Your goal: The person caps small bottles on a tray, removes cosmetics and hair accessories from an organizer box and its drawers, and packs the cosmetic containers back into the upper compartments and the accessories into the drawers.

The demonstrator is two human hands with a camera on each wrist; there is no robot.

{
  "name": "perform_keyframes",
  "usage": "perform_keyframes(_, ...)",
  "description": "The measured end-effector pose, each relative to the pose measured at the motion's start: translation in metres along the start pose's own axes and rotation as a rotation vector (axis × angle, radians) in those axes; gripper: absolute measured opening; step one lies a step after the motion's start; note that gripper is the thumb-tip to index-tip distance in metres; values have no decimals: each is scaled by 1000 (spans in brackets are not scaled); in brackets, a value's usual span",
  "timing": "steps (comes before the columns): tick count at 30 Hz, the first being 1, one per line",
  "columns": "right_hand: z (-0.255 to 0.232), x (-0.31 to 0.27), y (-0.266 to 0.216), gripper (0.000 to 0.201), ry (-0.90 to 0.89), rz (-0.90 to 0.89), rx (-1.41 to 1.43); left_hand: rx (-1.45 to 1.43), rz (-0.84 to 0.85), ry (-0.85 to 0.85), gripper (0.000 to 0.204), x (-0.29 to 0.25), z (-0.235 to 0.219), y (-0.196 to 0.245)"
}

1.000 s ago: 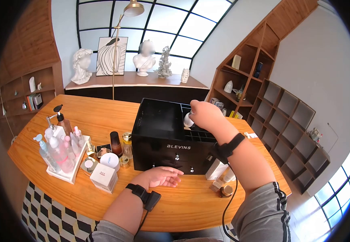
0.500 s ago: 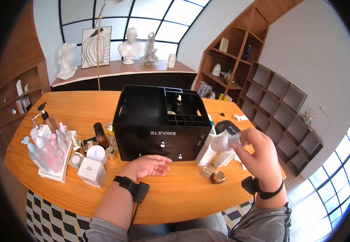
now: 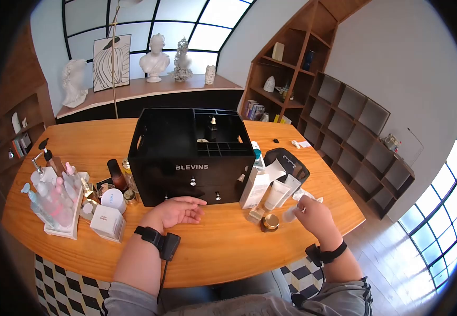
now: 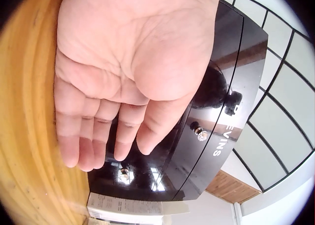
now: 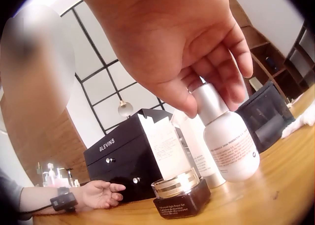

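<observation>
Bottle (image 5: 232, 147), smooth, rounded, perhaps glass, is pinched by the right grip (image 5: 179, 50).

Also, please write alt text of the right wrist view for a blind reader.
The right hand pinches a white bottle by its silver cap, near a dark jar on a wooden table. Behind are a black drawer box and the left hand.

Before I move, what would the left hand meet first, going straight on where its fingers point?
Probably the white carton beside the black drawer box, though the left hand might brush the box front first; depth is unclear.
</observation>
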State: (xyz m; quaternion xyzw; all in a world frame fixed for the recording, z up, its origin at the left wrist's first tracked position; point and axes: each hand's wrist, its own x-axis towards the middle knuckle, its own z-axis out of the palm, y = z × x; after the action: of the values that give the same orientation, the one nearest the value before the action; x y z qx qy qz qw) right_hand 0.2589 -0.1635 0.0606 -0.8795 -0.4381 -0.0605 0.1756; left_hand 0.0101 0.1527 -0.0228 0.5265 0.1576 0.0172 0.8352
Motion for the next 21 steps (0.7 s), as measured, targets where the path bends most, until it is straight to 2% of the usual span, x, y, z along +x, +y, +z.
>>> perform_keyframes(11,10,7,-7,20,-14,-27,30,-23,-22,-31,34,3,-5,-3)
perform_keyframes(14,-2,6,-16,16,61,-84,-10,-17,-21,-24,34,3,-4,-3)
perform_keyframes(16,-13,10,-30,13,198,-180,14,-10,-32,-8,34,1,-1,0)
perform_keyframes(17,-20,12,-38,13,195,-177,11,2,-42,7,34,1,1,1)
perform_keyframes(20,-42,24,-72,13,276,-393,67,-6,-32,-1,35,0,2,1)
perform_keyframes(21,-47,31,-82,13,278,-394,66,-5,-30,-2,35,0,2,1)
